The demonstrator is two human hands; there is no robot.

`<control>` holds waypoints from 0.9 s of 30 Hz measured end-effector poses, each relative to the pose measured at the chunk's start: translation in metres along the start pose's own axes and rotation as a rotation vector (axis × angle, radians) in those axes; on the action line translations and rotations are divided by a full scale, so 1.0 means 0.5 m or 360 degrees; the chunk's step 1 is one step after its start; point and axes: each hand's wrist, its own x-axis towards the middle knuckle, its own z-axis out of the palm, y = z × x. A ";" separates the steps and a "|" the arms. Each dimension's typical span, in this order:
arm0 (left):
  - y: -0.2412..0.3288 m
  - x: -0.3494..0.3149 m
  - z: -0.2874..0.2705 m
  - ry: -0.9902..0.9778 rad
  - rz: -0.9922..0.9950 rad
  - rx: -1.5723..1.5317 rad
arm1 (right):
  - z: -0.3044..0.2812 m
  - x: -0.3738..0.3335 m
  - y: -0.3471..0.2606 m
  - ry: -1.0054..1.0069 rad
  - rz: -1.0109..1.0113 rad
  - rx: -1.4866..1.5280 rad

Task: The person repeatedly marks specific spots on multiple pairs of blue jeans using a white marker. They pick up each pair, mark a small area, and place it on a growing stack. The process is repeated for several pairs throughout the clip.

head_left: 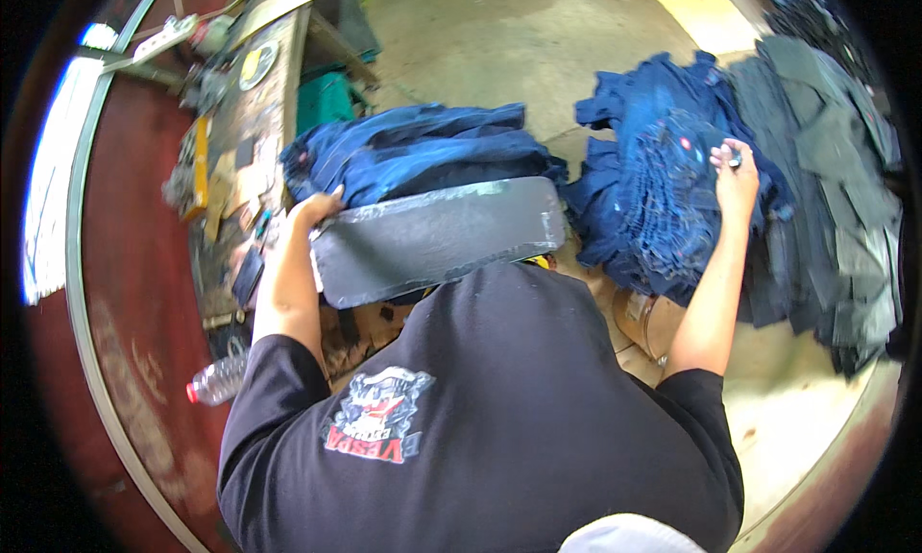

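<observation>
My left hand [312, 212] grips the left end of a dark grey flat board [437, 236] that lies across my front. Behind the board, and touching it, is a heap of dark blue denim garments [423, 150]. My right hand [735, 174] reaches out to the right onto a tall stack of blue denim pieces [653, 188]. Its fingers are pinched on the top of that stack. My black T-shirt fills the lower middle of the view and hides whatever is under the board.
A cluttered workbench [245, 150] with tools runs along the left. A plastic bottle [219, 380] lies below it. A green box [327, 97] stands behind the heap, grey garments [836, 169] are piled at far right, and a cardboard box [642, 313] sits under the blue stack.
</observation>
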 end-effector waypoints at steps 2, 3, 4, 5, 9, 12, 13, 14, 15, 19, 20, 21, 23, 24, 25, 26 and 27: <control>0.014 -0.003 -0.015 -0.0180 0.0086 0.0156 | -0.018 -0.025 0.023 0.0171 -0.0120 -0.0519; 0.029 -0.006 -0.016 -0.0120 0.0057 0.0318 | -0.002 -0.050 0.039 0.0107 -0.0125 -0.0695; 0.047 -0.008 -0.016 -0.0097 0.0010 0.0512 | 0.016 -0.070 0.052 0.0064 -0.0238 -0.0819; 0.072 -0.011 -0.015 -0.0151 -0.0011 0.0688 | 0.044 -0.097 0.070 -0.0069 -0.0150 -0.1067; 0.222 -0.053 -0.024 -0.0282 -0.0112 0.1030 | 0.093 -0.133 0.090 -0.0365 0.0113 -0.1415; 0.367 -0.175 -0.004 0.0750 0.0589 0.1065 | 0.034 -0.104 0.022 -0.0177 0.0105 -0.1312; 0.436 -0.230 0.020 0.0798 0.0860 0.0857 | 0.005 -0.101 -0.016 -0.0091 0.0099 -0.1249; 0.501 -0.292 0.055 0.0767 0.1389 0.0558 | -0.022 -0.099 -0.058 -0.0081 0.0104 -0.1208; 0.576 -0.355 0.102 0.0504 0.1655 0.0226 | -0.037 -0.103 -0.101 -0.0057 0.0058 -0.1130; 0.804 -0.558 0.338 -0.0599 0.2379 -0.0843 | 0.024 -0.142 -0.233 -0.0100 -0.0289 -0.0608; 0.842 -0.580 0.386 -0.0834 0.2535 -0.1050 | 0.059 -0.148 -0.249 -0.0201 -0.0343 -0.0530; 0.866 -0.592 0.426 -0.0571 0.2445 -0.1058 | 0.105 -0.149 -0.259 -0.0295 -0.0282 -0.0631; 0.858 -0.585 0.469 -0.1242 0.1485 -0.0982 | 0.198 -0.140 -0.260 -0.0485 -0.0412 -0.0747; 0.839 -0.574 0.479 -0.1650 0.1192 -0.1203 | 0.247 -0.142 -0.251 -0.0572 -0.0456 -0.0837; 0.804 -0.562 0.483 -0.1595 0.1175 -0.1053 | 0.290 -0.145 -0.237 -0.0779 -0.0371 -0.0918; 0.762 -0.555 0.488 -0.1405 0.1002 -0.0850 | 0.333 -0.160 -0.219 -0.0884 -0.0337 -0.0950; 0.720 -0.548 0.490 -0.1576 0.0885 -0.1119 | 0.374 -0.172 -0.202 -0.0928 -0.0419 -0.0914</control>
